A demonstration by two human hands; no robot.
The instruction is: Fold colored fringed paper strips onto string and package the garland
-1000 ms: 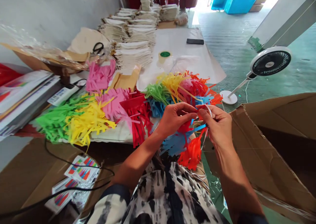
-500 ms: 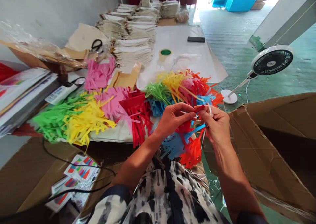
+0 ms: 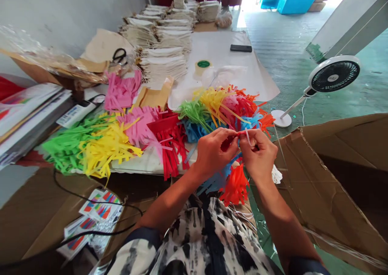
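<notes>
My left hand (image 3: 216, 152) and my right hand (image 3: 259, 154) meet above the table's front edge. Both are closed, fingertips pinching a red tissue-paper tassel (image 3: 239, 133) between them, most of it hidden by the fingers. A thin white string (image 3: 247, 137) loops over the fingers of my right hand. Below them hang an orange-red tassel (image 3: 235, 186) and a light blue tassel (image 3: 212, 185). Just beyond lies a pile with a green tassel (image 3: 194, 112) and a yellow tassel (image 3: 212, 99). Left of my hands are flat bunches: red fringe (image 3: 170, 154), pink fringe (image 3: 138, 123), yellow fringe (image 3: 106, 150) and green fringe (image 3: 68, 145).
Stacks of off-white bundles (image 3: 165, 63), a tape roll (image 3: 202, 66), a black phone-like object (image 3: 241, 48) and scissors (image 3: 119, 56) lie on the table. Right of me stand an open cardboard box (image 3: 330, 194) and a white fan (image 3: 333, 78). A black cable (image 3: 100, 234) crosses at lower left.
My hands have drawn closer together, and the right has shifted slightly left. The red tassel is more covered by the fingers. The string now lies farther left.
</notes>
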